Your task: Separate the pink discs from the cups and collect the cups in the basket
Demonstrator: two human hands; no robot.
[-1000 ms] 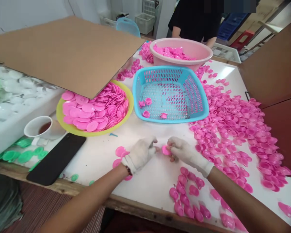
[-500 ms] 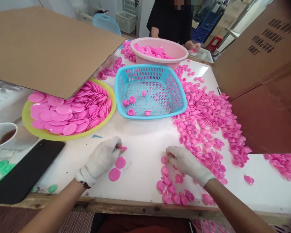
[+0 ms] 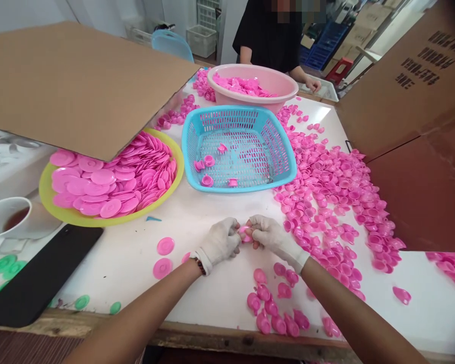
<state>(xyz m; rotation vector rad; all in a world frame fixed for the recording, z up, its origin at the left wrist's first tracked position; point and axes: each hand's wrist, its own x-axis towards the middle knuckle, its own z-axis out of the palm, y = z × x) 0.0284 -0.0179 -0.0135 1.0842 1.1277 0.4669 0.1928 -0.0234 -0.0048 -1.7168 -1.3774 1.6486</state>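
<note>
My left hand (image 3: pixel 221 239), in a white glove with bare fingertips, meets my right hand (image 3: pixel 272 235) at the middle of the table. Between their fingertips is a small pink plastic piece (image 3: pixel 244 233), partly covered by the fingers, and both hands pinch it. Left of my left hand lie flat pink discs (image 3: pixel 166 246), one partly hidden by my wrist. Below my right hand sits a loose group of pink cup-shaped pieces with pointed tips (image 3: pixel 271 307). Beyond the hands stands a blue perforated basket (image 3: pixel 239 189) with several pink spool-shaped pieces (image 3: pixel 209 161) in it.
A yellow bowl (image 3: pixel 45 194) of pink discs stands left under a cardboard sheet (image 3: pixel 79 86). A cup of dark liquid (image 3: pixel 7 217) and a black phone (image 3: pixel 45 278) are at the left. Pink pieces (image 3: pixel 333 187) are heaped right. Behind the pink basin (image 3: pixel 256 98) is another person (image 3: pixel 269 40).
A new pink piece has dropped into the basket. Half a second ago my hands were apart, the left at a disc and the right at the cups; now they have come together.
</note>
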